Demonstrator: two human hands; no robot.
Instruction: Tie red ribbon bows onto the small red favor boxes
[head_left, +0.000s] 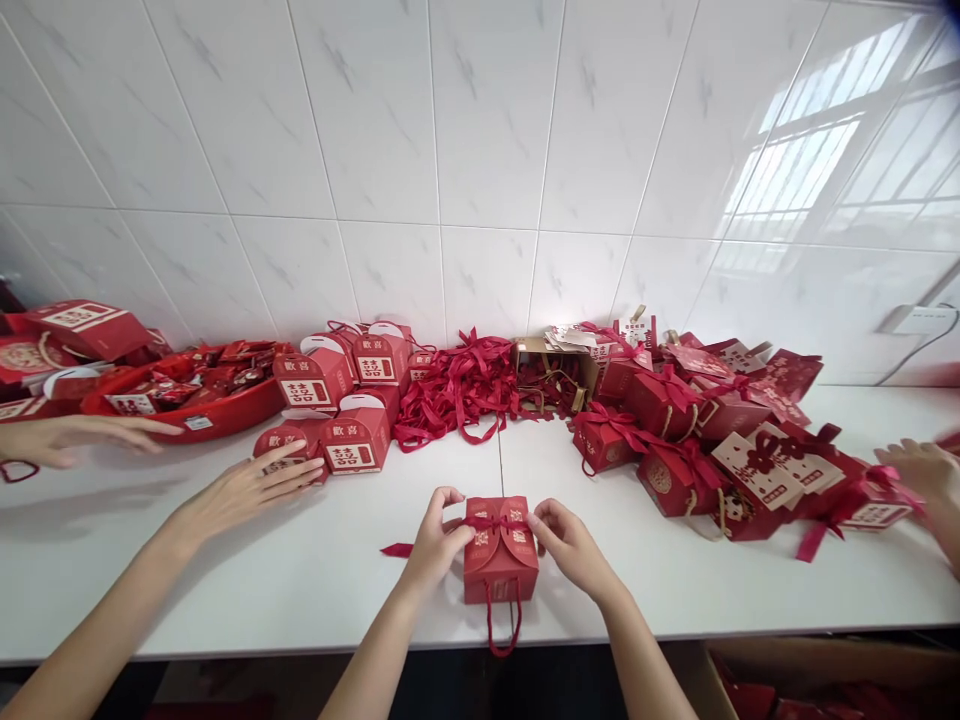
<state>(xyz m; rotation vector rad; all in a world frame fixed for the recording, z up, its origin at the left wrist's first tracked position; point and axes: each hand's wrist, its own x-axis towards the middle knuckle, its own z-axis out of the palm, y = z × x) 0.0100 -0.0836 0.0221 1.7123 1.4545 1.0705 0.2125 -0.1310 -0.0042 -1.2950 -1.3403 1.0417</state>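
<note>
A small red gift box (501, 560) with gold lettering and rounded interlocking flaps sits near the table's front edge. Its twisted red cord handle (504, 640) hangs over the edge toward me. Across the top runs a dark red ribbon (496, 523). My left hand (442, 535) is closed at the box's left side, thumb and forefinger pinching the ribbon; one ribbon tail (396, 550) lies to its left. At the right side my right hand (570, 545) pinches the ribbon's other end, fingers curled against the box.
Another person's hand (259, 490) touches unribboned red boxes (351, 445) at left. Further left, a co-worker's hand (97, 438) hovers by a red basin (217, 422) of packets. Behind lies a ribbon heap (465, 385). Ribboned boxes (679, 475) pile up at right, beside another hand (919, 475).
</note>
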